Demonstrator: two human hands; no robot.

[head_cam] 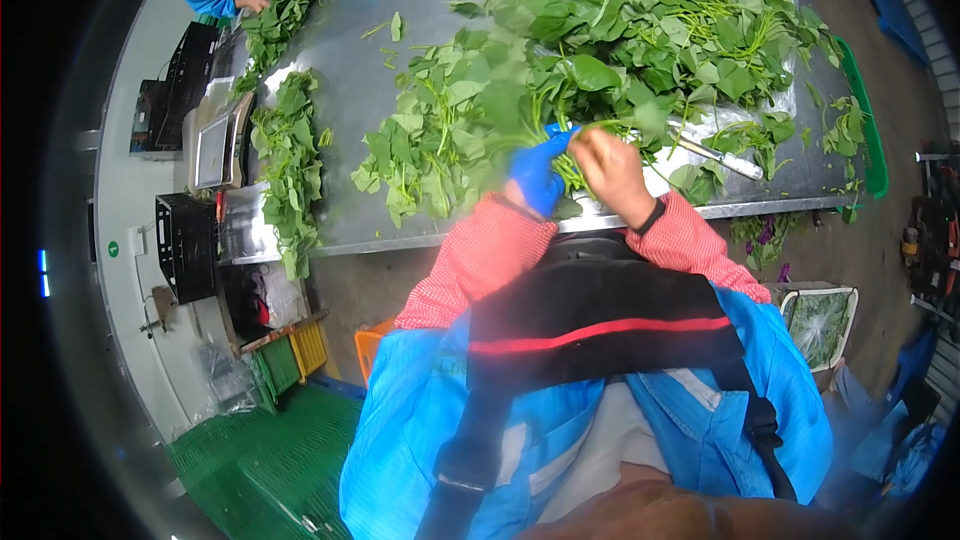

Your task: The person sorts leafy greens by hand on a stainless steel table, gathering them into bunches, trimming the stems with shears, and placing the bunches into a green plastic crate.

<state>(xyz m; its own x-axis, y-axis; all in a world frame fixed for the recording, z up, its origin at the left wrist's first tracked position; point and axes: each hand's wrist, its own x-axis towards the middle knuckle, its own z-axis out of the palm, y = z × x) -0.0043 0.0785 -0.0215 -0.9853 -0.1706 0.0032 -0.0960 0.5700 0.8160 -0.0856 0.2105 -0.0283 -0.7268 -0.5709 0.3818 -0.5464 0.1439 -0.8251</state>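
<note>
My left hand [538, 174], in a blue glove, is closed around a bunch of leafy green stems [571, 174]. Cut stem ends poke out below the glove, and the leaves fan out above it, partly blurred. Against it, my bare right hand [611, 169] pinches a single leafy stem [611, 122] between thumb and fingers. Both hands are just over the near edge of a metal table [375, 236]. To their right lies a knife [739, 163] with a pale handle. Loose greens [427, 135], looking like sweet potato leaves, spread to the left of my hands.
A large heap of greens [637, 22] on clear plastic covers the far right. Another row of greens [289, 165] lies left, beside a scale [217, 150]. A co-worker's hands [255, 4] touch greens at the far left. A green crate [862, 120] stands past the right edge.
</note>
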